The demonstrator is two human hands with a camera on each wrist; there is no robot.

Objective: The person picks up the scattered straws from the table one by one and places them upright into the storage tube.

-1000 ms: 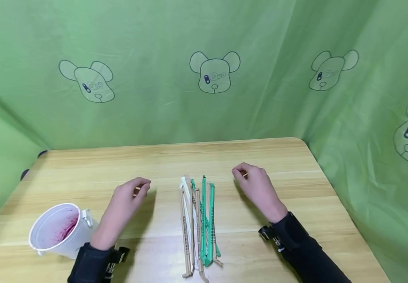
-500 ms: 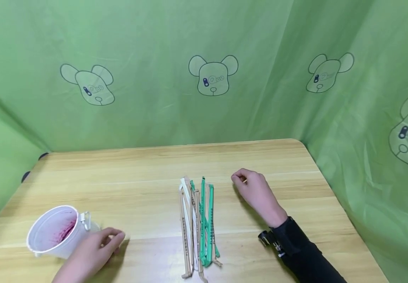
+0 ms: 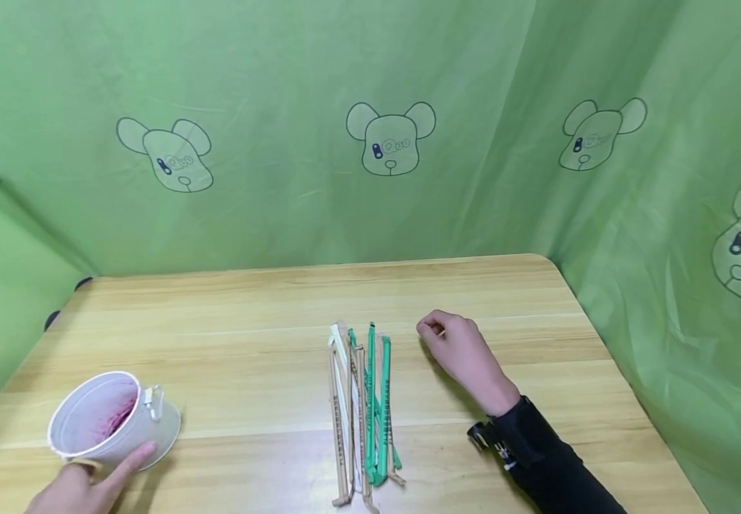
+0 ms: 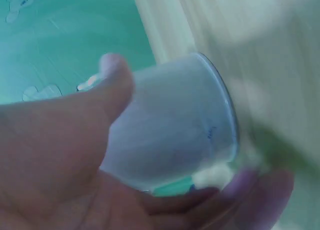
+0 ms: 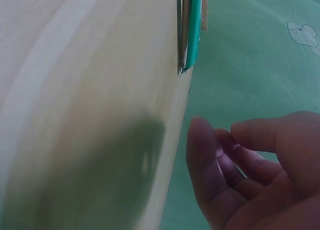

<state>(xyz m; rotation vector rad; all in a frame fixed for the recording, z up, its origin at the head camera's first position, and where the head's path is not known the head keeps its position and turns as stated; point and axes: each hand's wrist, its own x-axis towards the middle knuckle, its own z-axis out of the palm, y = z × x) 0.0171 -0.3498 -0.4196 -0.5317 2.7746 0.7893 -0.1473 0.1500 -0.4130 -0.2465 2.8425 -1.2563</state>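
Two hands: left spread beside white bucket, right loosely curled.

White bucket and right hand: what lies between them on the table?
In the head view, slim wrapped sticks, green, white and brown, lie between the white bucket and the right hand, with bare table on both sides.

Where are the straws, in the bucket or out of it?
Out: the head view shows the straws lying bunched on the table, apart from the bucket to their left.
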